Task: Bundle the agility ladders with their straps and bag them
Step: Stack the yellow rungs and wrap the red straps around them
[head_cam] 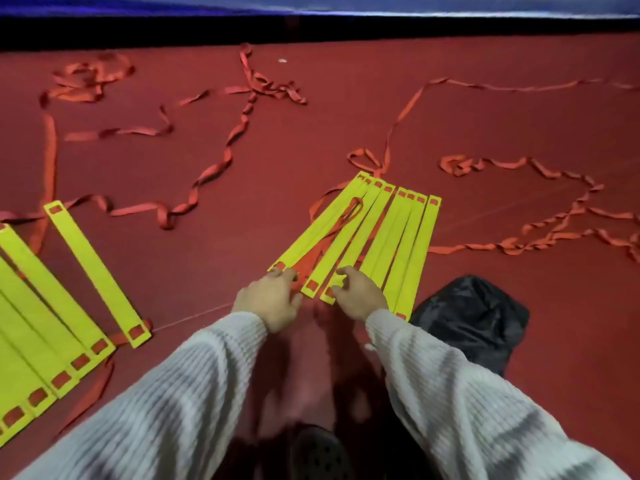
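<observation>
Red floor, red straps [214, 168] strewn far and wide. Fanned ladder rungs [377, 237] lie centre — left hand [268, 299] and right hand [358, 296] pinch their near ends. Rungs look light, flat, stiff; webbing limp, tangle-prone — best gathered by rung ends. Black bag [474, 317] near right.

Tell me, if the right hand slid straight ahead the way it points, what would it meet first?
Probably nothing new: the right hand already grips the near ends of the yellow rungs, so it would run along them toward the red strap beyond.
</observation>
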`<state>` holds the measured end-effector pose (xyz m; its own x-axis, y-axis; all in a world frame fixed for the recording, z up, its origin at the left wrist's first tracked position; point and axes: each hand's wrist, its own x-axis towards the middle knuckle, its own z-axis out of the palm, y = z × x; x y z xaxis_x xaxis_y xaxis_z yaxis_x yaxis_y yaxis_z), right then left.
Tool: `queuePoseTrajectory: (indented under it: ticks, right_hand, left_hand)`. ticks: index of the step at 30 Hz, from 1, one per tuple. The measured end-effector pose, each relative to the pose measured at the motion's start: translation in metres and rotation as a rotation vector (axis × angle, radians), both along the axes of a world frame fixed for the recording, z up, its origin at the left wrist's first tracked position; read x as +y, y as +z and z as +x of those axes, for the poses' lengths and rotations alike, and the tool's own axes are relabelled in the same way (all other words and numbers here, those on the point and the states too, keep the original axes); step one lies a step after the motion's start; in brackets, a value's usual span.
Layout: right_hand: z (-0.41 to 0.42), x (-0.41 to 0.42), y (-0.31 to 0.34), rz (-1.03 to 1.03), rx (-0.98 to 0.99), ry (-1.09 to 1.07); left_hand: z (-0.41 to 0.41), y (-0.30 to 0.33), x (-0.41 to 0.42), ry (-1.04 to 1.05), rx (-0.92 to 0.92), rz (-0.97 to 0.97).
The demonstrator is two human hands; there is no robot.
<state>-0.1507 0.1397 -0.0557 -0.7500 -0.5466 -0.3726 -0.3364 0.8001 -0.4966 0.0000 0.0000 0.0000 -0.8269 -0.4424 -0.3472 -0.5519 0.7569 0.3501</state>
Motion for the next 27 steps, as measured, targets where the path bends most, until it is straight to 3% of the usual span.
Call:
queuePoseTrajectory:
  ticks: [5,7,10,12,14,16,19,21,24,27]
  right_hand:
    - [-0.043,0.012,-0.044,0.235,0.052,0.031]
    - [-0.037,0.005,-0.074,0.342,-0.037,0.071]
    - [-0.005,0.001,-0.107,0.329,-0.011,0.079]
    - [0.031,0.009,-0.101,0.385,-0.01,0.207]
    - [0.055,0.021,-0.077,0.404,-0.178,0.293]
    - [0.059,0.031,-0.053,0.243,-0.289,0.184]
    - [0.019,0.049,-0.053,0.045,-0.03,-0.132]
    - [-0.01,0.063,-0.065,0.112,-0.049,-0.251]
    - [-0.022,0.073,-0.093,0.389,-0.144,-0.26]
    - [-0.014,0.064,-0.105,0.345,0.023,-0.28]
  left_hand:
    - [0.007,-0.028,0.026,-0.062,-0.083,0.078]
    - [0.016,-0.035,0.03,-0.11,-0.124,0.04]
    - [0.02,-0.036,0.022,-0.192,-0.245,-0.036]
    - [0.018,-0.043,0.013,-0.182,-0.302,-0.068]
    - [0.017,-0.051,0.009,-0.127,-0.322,-0.076]
    - [0.016,-0.056,0.012,-0.035,-0.305,-0.053]
    - [0.017,-0.065,0.019,0.018,-0.265,0.023]
    - [0.024,-0.072,0.029,-0.004,-0.269,0.064]
    - [0.034,-0.079,0.043,-0.053,-0.326,0.059]
    - [0.031,-0.08,0.041,-0.079,-0.307,0.046]
